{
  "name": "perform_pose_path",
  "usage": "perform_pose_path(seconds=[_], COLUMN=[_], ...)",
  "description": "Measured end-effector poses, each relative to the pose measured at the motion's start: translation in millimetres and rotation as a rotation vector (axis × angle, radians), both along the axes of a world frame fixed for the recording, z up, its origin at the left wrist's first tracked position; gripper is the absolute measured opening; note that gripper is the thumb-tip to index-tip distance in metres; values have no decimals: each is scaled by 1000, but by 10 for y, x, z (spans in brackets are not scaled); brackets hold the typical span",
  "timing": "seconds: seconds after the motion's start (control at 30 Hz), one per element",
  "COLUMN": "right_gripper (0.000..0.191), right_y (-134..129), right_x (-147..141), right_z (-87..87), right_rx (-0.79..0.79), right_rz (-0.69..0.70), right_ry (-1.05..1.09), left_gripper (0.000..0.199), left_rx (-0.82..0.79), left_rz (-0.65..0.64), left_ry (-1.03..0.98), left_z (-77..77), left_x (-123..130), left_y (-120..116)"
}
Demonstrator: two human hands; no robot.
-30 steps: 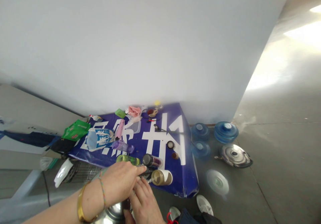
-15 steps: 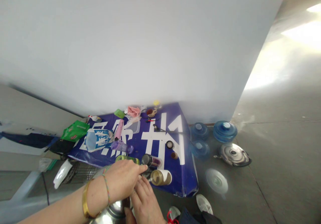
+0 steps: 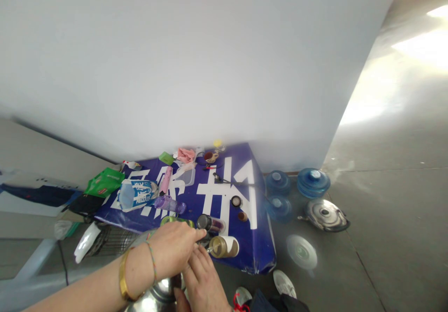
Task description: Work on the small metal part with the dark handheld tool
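A shiny metal kettle point(image 3: 154, 300) is in the lower middle, partly hidden by my hands. My right hand point(image 3: 206, 281), with a red string at the wrist, is wrapped around its dark handle. My left hand point(image 3: 177, 246) is closed over the kettle's upper part beside the right fingers; what lies under its palm is hidden. The narrow spout tip point(image 3: 209, 250) shows just past the fingers, at the mouth of a glass jar point(image 3: 219, 246) with tan contents and a white label. A dark-lidded tumbler point(image 3: 206, 223) and a green bottle point(image 3: 175, 220) lie close beyond my left hand.
A blue cloth with white characters covers the table point(image 3: 264, 237). A purple bottle point(image 3: 170, 204), blue-white bag point(image 3: 136, 194), round lid point(image 3: 236, 201) and cork point(image 3: 242, 216) are on it. Blue water jugs point(image 3: 313, 183) and a metal pot point(image 3: 324, 215) stand on the floor, right.
Both hands and the kettle stay in nearly the same place. The whole view has shifted very slightly; nothing is taken up or let go.
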State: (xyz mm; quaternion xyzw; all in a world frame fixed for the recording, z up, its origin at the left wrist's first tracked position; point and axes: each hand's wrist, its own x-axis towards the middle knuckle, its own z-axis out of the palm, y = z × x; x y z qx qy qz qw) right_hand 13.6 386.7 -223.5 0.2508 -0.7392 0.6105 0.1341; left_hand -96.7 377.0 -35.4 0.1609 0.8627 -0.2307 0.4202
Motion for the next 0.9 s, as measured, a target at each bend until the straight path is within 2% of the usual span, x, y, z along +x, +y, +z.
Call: perform_pose_path(seconds=[0.5,0.9], right_gripper=[93,93], right_y=[27,10], right_x=[20,15], right_z=[1,-42], right_rx=[-58,-27], right_rz=[5,24], right_ry=[-28,-36], left_gripper=[45,45], left_rx=[-18,-10], left_rz=[69,32], left_ry=[-21,-1], left_z=[43,-4], left_x=[-7,-16], left_y=[117,66])
